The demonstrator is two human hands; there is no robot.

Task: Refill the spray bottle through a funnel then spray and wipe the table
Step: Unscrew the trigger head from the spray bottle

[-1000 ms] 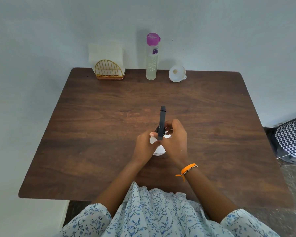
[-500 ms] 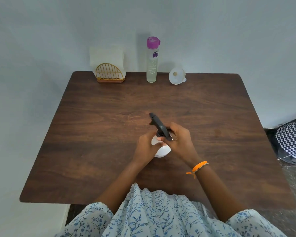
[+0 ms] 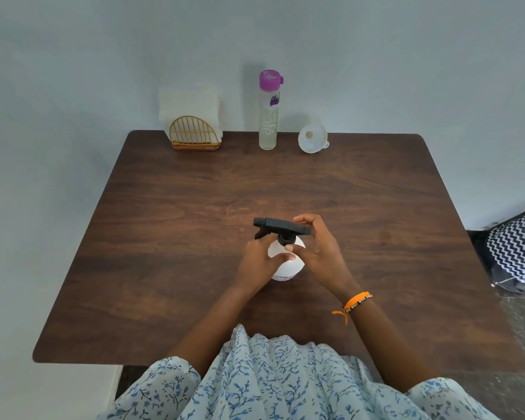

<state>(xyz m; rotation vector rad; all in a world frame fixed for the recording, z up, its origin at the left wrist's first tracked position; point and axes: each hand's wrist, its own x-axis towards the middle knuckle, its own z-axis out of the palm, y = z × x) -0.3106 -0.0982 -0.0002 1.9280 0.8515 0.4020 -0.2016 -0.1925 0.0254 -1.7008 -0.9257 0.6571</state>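
From the head view I see the left hand (image 3: 259,262) gripping the round white plastic spray bottle (image 3: 285,263) mid-table, right hand (image 3: 319,253) pinching its black trigger head (image 3: 281,227), on the dark wood-grain table (image 3: 164,253) against a pale wall (image 3: 73,71).

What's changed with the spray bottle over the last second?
The black spray head has turned from pointing away toward the wall to pointing left, twisted by the right hand. The left hand keeps gripping the white spray bottle. The water bottle, funnel and napkin holder stayed put.
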